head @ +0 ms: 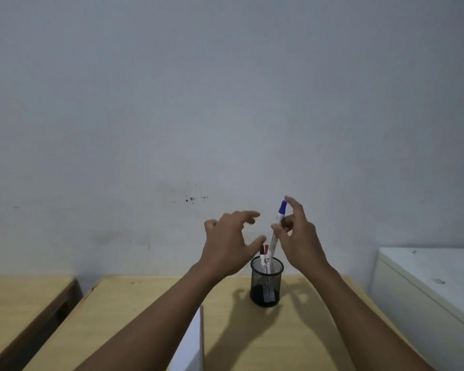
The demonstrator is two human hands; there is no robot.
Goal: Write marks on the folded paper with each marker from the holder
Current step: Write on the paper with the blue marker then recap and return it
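Note:
A black mesh holder [266, 282] stands on the wooden table [292, 330] near the wall. A red-capped marker [266, 249] and a black-capped marker [262, 251] stick up from it. Above the holder, my right hand [298, 236] pinches a white marker with a blue cap [277, 223], tilted with the cap up and its lower end still at the holder's mouth. My left hand [231, 242] hovers just left of the holder, fingers spread, holding nothing. The white folded paper [192, 341] lies near the table's front, partly hidden by my left forearm.
A second wooden table [19, 303] sits to the left across a dark gap. A white cabinet [434, 287] stands to the right. A plain grey wall [225, 103] rises directly behind the table.

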